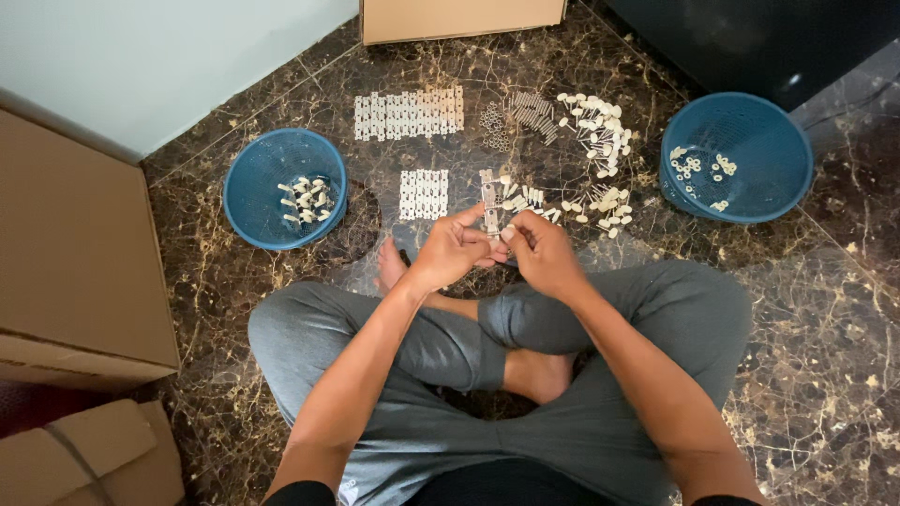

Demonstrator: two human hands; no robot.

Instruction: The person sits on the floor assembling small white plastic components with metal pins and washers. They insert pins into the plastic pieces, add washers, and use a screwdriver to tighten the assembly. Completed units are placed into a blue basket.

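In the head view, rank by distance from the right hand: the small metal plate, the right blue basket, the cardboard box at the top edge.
From the right hand:
1. Small metal plate, held between both hands.
2. Right blue plastic basket, on the floor to its right.
3. Cardboard box, at the top edge.

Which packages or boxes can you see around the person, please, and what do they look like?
Plain brown cardboard box: left edge, large, rectangular.
Smaller brown cardboard piece: bottom-left corner, a strap across it.
Brown cardboard box: top centre, against the wall.
No labels, signs or screens show.
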